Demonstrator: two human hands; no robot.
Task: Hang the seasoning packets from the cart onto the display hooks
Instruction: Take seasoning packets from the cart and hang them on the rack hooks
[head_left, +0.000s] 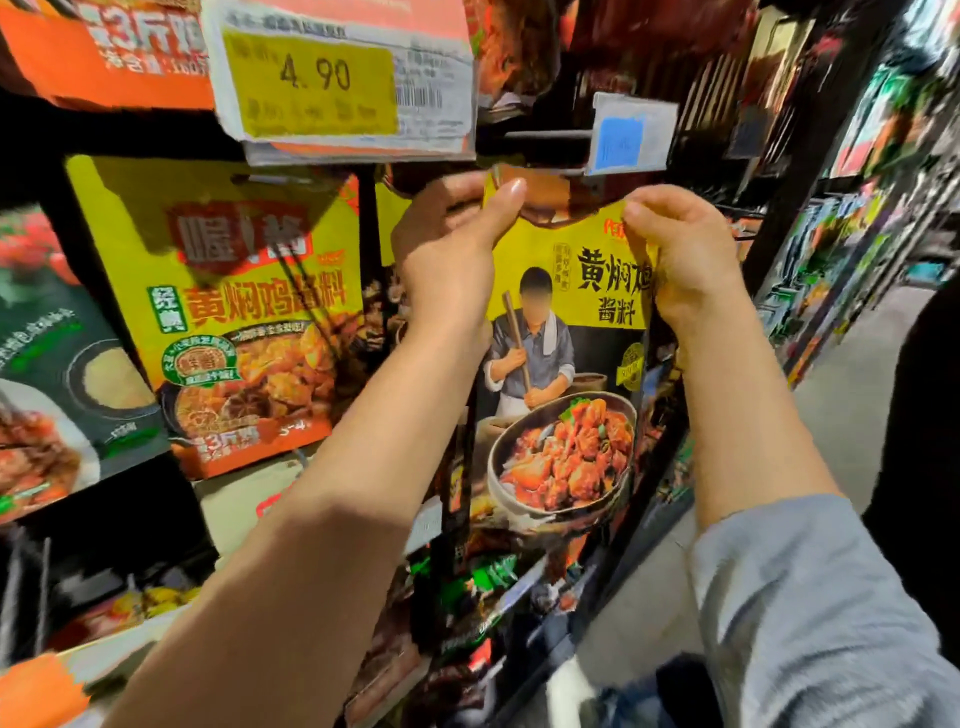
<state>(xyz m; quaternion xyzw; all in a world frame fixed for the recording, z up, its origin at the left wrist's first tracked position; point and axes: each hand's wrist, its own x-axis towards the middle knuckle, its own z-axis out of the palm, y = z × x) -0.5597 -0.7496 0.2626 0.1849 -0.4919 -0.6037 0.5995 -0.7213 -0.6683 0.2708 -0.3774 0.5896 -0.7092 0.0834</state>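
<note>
A yellow and black seasoning packet (566, 332) with a stewed chicken picture hangs upright in front of me. My left hand (447, 249) pinches its top left corner and my right hand (680, 254) pinches its top right corner. The packet's top edge sits just under a metal display hook (545, 136) that ends in a blue price tag holder (628, 135). Whether the hook passes through the packet's hole is hidden by my fingers. The cart is out of view.
A similar yellow and orange packet (234, 306) hangs to the left, under a yellow 4.90 price label (322, 83). More packets fill the shelves at left and below. The aisle floor (841, 395) opens to the right of the black shelf upright (810, 156).
</note>
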